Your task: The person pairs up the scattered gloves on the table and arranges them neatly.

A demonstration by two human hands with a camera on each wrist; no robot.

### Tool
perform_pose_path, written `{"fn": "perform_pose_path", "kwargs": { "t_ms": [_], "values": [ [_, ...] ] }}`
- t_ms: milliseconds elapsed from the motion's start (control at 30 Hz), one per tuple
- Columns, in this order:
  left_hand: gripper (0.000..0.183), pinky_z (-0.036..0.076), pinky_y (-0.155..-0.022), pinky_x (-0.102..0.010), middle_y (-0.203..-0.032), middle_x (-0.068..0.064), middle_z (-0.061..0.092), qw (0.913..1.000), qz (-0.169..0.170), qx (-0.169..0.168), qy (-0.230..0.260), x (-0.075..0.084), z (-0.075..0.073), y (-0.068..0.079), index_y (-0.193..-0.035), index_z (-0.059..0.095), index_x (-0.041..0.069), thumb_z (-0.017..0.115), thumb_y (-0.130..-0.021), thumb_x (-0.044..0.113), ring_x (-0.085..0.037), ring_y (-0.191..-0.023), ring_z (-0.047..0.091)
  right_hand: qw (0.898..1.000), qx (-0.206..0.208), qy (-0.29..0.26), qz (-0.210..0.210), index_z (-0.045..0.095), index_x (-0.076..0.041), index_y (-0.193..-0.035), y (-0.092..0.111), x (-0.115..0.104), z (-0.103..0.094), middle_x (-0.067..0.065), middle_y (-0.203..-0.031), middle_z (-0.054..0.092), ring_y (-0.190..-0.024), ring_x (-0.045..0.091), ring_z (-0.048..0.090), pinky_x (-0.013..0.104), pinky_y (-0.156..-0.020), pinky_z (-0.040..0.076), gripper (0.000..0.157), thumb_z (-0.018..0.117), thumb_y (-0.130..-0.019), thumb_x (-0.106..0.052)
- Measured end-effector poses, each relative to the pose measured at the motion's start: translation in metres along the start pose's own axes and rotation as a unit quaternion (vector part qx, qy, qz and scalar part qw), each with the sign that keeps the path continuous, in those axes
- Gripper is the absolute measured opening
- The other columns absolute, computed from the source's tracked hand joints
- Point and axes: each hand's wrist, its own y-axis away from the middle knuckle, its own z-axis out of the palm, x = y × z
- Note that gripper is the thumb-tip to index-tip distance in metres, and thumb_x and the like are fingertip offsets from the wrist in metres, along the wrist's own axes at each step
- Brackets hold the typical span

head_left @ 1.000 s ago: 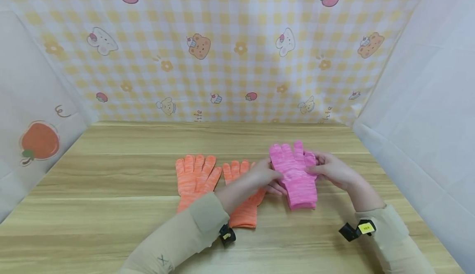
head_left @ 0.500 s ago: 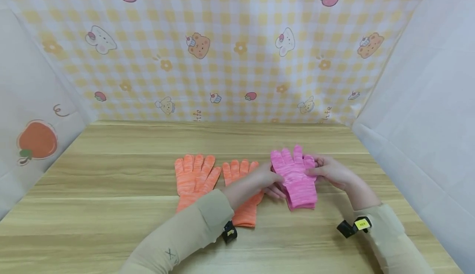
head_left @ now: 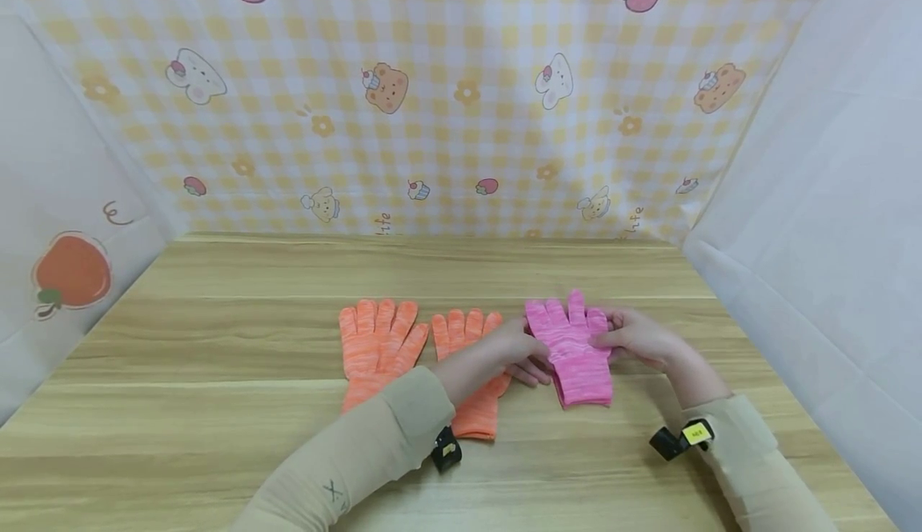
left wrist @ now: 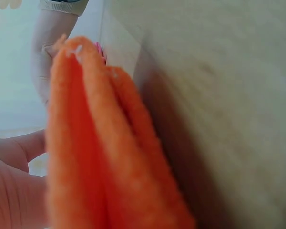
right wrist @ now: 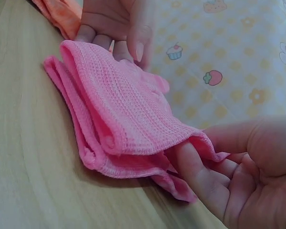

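Two pink knit gloves (head_left: 579,364) lie one on top of the other at the right of the table, fingers toward the back. Their stacked cuffs (right wrist: 128,119) show as two layers in the right wrist view. My left hand (head_left: 522,348) holds their left edge, its thumb on top. At the opposite edge, my right hand (head_left: 641,336) pinches the gloves between thumb and fingers, with a finger reaching between the layers in the right wrist view. An orange glove (head_left: 479,416) lies partly beneath my left forearm; its cuff (left wrist: 119,157) fills much of the left wrist view.
Another orange glove (head_left: 378,348) lies further left, its cuff hidden by my left sleeve (head_left: 360,444). The wood-grain table (head_left: 180,404) ends at a yellow checked cloth (head_left: 461,140) behind. White cloth walls (head_left: 828,196) stand at both sides.
The pink gloves have come down slightly and toward me, lying flatter, with both hands still holding them. The two layers now line up more closely. The orange gloves stay put.
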Motion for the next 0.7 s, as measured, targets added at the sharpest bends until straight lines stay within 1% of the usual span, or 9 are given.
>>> {"fn": "perform_pose_path", "kwargs": {
  "t_ms": [200,267,333,400,467,500,533,633,700],
  "values": [
    [0.019,0.057,-0.066,-0.039,-0.085,-0.019,0.068,0.9998,-0.017,-0.004,0.007,0.0017,-0.0012,0.0008,-0.109,0.049,0.003,0.057,-0.091,0.0,-0.036,-0.084,0.069,1.0,0.0,0.012,-0.003,0.027,0.02,-0.137,-0.0017,0.004,0.0014,0.01,-0.095,0.065,-0.08,0.019,0.066,0.034,-0.071,0.056,0.06,0.059,-0.088,0.004],
    [0.022,0.057,-0.067,-0.038,-0.085,-0.019,0.068,0.9997,-0.023,-0.005,0.004,0.0021,-0.0017,0.0011,-0.111,0.048,0.002,0.058,-0.092,0.001,-0.036,-0.085,0.069,1.0,0.002,0.019,-0.003,0.03,0.02,-0.136,-0.002,0.0042,0.0021,0.011,-0.095,0.065,-0.079,0.019,0.066,0.034,-0.071,0.056,0.059,0.06,-0.088,0.004],
    [0.036,0.057,-0.068,-0.038,-0.086,-0.019,0.069,0.9995,-0.03,-0.009,0.001,0.0026,-0.0026,0.0012,-0.125,0.043,-0.001,0.058,-0.092,0.002,-0.035,-0.085,0.069,1.0,0.005,0.021,-0.002,0.033,0.021,-0.134,-0.0023,0.0043,0.0027,0.011,-0.095,0.064,-0.079,0.019,0.065,0.034,-0.071,0.056,0.056,0.06,-0.088,0.004],
    [0.053,0.057,-0.069,-0.037,-0.086,-0.018,0.069,0.9992,-0.038,-0.011,-0.002,0.0031,-0.0032,0.0014,-0.138,0.033,-0.004,0.058,-0.093,0.003,-0.034,-0.084,0.069,1.0,0.008,0.025,-0.001,0.034,0.021,-0.133,-0.0026,0.0042,0.0031,0.012,-0.095,0.063,-0.08,0.019,0.065,0.034,-0.072,0.056,0.055,0.061,-0.088,0.003],
    [0.067,0.057,-0.069,-0.037,-0.086,-0.018,0.069,0.999,-0.043,-0.015,-0.003,0.0031,-0.0036,0.0017,-0.147,0.019,-0.004,0.058,-0.093,0.004,-0.033,-0.083,0.069,0.999,0.013,0.032,0.0,0.037,0.021,-0.131,-0.0031,0.0045,0.0033,0.012,-0.097,0.062,-0.082,0.019,0.064,0.035,-0.073,0.056,0.053,0.062,-0.088,0.002],
    [0.072,0.057,-0.069,-0.037,-0.086,-0.019,0.069,0.9989,-0.043,-0.016,-0.004,0.0032,-0.0038,0.002,-0.149,0.014,-0.005,0.058,-0.093,0.004,-0.033,-0.083,0.069,0.999,0.015,0.037,0.001,0.039,0.02,-0.129,-0.0034,0.0047,0.0033,0.013,-0.097,0.061,-0.082,0.019,0.064,0.035,-0.073,0.056,0.051,0.062,-0.088,0.002],
    [0.073,0.057,-0.069,-0.037,-0.086,-0.019,0.069,0.9989,-0.043,-0.016,-0.008,0.0033,-0.0038,0.0026,-0.149,0.013,-0.005,0.059,-0.093,0.004,-0.032,-0.083,0.069,0.999,0.018,0.043,0.001,0.04,0.02,-0.128,-0.0036,0.0048,0.0032,0.013,-0.098,0.06,-0.083,0.019,0.064,0.035,-0.073,0.056,0.05,0.063,-0.088,0.001],
    [0.066,0.057,-0.069,-0.036,-0.086,-0.018,0.07,0.9986,-0.042,-0.02,-0.027,0.0038,-0.0037,0.0052,-0.145,0.022,-0.007,0.06,-0.092,0.005,-0.031,-0.082,0.07,0.998,0.03,0.062,0.001,0.04,0.019,-0.13,-0.0037,0.0046,0.0023,0.016,-0.099,0.058,-0.083,0.02,0.062,0.035,-0.072,0.056,0.053,0.063,-0.086,0.001],
    [0.064,0.057,-0.069,-0.035,-0.087,-0.017,0.07,0.9979,-0.04,-0.023,-0.046,0.0051,-0.0033,0.008,-0.143,0.025,-0.008,0.061,-0.092,0.007,-0.03,-0.082,0.07,0.997,0.04,0.071,0.003,0.038,0.019,-0.131,-0.0031,0.0037,0.0016,0.016,-0.099,0.057,-0.082,0.019,0.062,0.035,-0.072,0.056,0.055,0.063,-0.086,0.001]
  ]
}}
